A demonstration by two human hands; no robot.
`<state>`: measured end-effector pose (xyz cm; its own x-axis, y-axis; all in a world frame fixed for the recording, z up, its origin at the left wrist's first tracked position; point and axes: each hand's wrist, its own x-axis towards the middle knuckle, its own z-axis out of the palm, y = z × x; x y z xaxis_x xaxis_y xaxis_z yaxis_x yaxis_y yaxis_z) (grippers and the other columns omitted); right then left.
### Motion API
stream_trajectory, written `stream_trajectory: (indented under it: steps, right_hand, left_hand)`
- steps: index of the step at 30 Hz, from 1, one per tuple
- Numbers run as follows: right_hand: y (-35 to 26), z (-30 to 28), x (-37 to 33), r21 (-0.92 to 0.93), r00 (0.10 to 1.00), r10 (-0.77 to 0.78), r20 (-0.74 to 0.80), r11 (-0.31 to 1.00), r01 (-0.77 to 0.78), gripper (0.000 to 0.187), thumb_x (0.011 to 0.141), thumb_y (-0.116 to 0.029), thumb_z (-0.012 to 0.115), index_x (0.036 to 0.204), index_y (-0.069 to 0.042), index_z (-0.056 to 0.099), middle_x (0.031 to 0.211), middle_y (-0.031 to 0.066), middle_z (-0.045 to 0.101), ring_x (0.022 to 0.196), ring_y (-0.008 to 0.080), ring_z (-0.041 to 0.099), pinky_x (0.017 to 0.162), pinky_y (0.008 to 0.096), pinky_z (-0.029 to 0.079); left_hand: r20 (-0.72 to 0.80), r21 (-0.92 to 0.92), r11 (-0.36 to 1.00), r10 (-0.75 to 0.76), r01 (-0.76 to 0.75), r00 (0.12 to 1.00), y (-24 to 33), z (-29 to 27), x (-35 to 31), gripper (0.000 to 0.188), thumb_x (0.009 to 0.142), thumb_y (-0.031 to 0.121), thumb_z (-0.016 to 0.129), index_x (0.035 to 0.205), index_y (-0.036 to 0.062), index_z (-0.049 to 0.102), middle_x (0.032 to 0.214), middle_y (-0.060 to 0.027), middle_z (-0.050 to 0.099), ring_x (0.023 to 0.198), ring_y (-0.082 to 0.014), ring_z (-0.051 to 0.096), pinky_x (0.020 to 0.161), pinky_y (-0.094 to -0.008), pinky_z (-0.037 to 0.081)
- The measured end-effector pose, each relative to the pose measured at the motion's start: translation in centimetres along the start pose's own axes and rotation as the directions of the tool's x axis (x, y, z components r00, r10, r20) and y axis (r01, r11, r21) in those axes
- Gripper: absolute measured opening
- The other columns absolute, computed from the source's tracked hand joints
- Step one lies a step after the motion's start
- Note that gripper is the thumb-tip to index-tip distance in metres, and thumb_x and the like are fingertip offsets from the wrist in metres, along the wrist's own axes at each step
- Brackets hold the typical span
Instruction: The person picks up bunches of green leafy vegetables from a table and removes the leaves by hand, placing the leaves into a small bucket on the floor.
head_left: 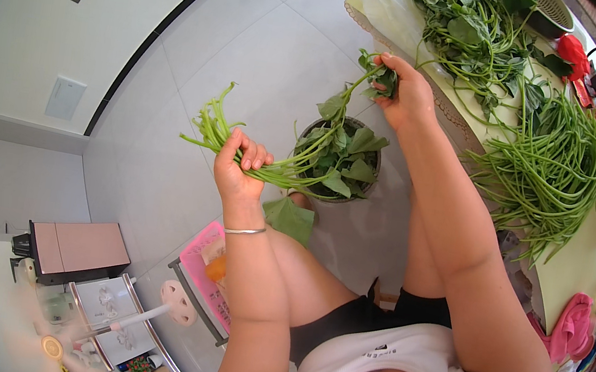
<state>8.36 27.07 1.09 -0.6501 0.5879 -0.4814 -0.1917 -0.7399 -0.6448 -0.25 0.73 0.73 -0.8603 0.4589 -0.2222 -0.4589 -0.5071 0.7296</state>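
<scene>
My left hand [236, 165] is closed around a bunch of long green stems [292, 172], whose cut ends stick out to the left. Some stems trail right toward leafy vines. My right hand [408, 97], higher and further right, pinches the leafy tip of a green vine [360, 86]. Between and below the hands, a dark round basket [354, 123] on the floor has broad green leaves [347, 164] in it. Leaves on the held vines overlap those in the basket, so where they part is hard to tell.
On the right, a table with a pale yellow cover [563, 291] bears a heap of leafy vines [468, 27] and a pile of bare green stems [547, 165]. A pink basket [199, 256] and a shelved cart [107, 304] stand at lower left. A loose leaf [289, 218] lies near my leg.
</scene>
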Motion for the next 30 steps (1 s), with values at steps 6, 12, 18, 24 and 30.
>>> stream_trajectory:
  steps: [6,12,18,24,30]
  right_hand:
    - [0.2,0.9,-1.2,0.134,0.986,0.011,0.168,0.990,-0.034,0.011,0.084,-0.021,0.062,0.083,-0.011,0.066,0.088,-0.0001,0.061,0.073,0.0147,0.049,0.069,0.0302,0.039]
    - [2.4,0.9,-1.9,-0.852,0.894,0.073,0.442,0.347,0.392,0.022,0.078,-0.020,0.066,0.090,-0.001,0.069,0.073,0.0096,0.064,0.063,0.0192,0.059,0.059,0.0319,0.048]
    - [3.1,2.1,-1.9,-0.399,0.915,-0.238,0.326,0.843,0.361,0.019,0.085,-0.018,0.064,0.095,-0.001,0.068,0.077,0.0032,0.065,0.066,0.0121,0.059,0.060,0.0266,0.046]
    - [2.1,2.0,-2.0,0.218,0.949,-0.227,0.219,0.959,0.179,0.012,0.088,-0.013,0.061,0.092,-0.002,0.066,0.083,0.0028,0.064,0.072,0.0113,0.058,0.066,0.0267,0.045]
    - [2.4,1.8,-1.7,-0.169,0.911,-0.053,0.409,0.977,0.132,0.012,0.086,-0.015,0.064,0.089,-0.003,0.067,0.081,0.0025,0.065,0.071,0.0107,0.059,0.063,0.0257,0.046]
  left_hand:
    - [0.027,0.150,0.985,-0.094,0.089,0.995,-0.8,-0.1,0.3,0.022,0.091,0.024,0.057,0.074,0.0094,0.056,0.047,0.0025,0.033,0.048,-0.0123,0.035,0.053,-0.0294,0.033]
    - [0.173,-0.129,0.991,-0.007,0.029,0.985,-0.6,0.6,0.1,0.024,0.092,0.023,0.055,0.073,0.0090,0.052,0.047,0.0033,0.032,0.046,-0.0112,0.033,0.050,-0.0268,0.030]
    - [0.246,-0.055,0.992,-0.094,0.111,0.965,0.1,0.4,-0.5,0.024,0.092,0.021,0.055,0.072,0.0088,0.051,0.046,0.0040,0.031,0.043,-0.0102,0.031,0.047,-0.0259,0.028]
    - [0.031,0.232,0.954,-0.204,0.191,0.979,-0.7,0.5,0.0,0.022,0.090,0.020,0.058,0.072,0.0063,0.054,0.045,0.0026,0.035,0.042,-0.0114,0.036,0.045,-0.0268,0.030]
    - [0.073,0.238,0.969,-0.077,0.057,0.994,-1.7,1.3,0.0,0.020,0.085,0.018,0.064,0.077,0.0007,0.059,0.055,-0.0047,0.049,0.046,-0.0141,0.043,0.045,-0.0277,0.034]
